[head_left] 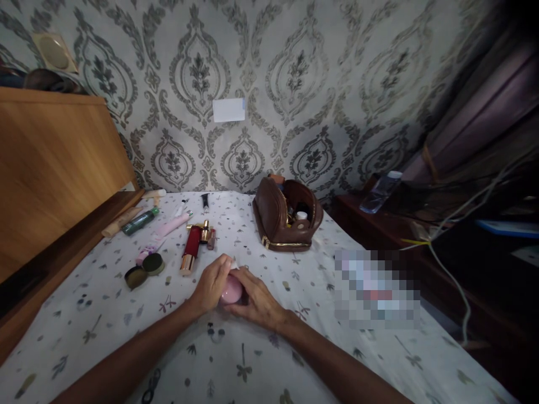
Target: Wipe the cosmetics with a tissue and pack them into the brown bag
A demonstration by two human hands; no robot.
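A rounded, glossy pink container (232, 290) is held between my two hands, low over the patterned bed sheet. My left hand (211, 285) wraps its left side, the thumb on top. From the right, my right hand (257, 298) closes round it, fingers over the top and thumb below. A small white tip shows above the fingers; what kind of container it is I cannot tell. Just beyond my left hand lies a dark red bottle (192, 244) with a gold cap. Behind my right hand stands an open brown toiletry bag (286, 219) with small items inside.
Left of my hands lie two round dark green pieces (153, 264), a pink tube (174, 223), a green bottle (141, 221) and a small black tube (205, 202). A wooden headboard (54, 168) borders the left. At right, a clear bottle (379, 193) and white cables (452, 280) appear.
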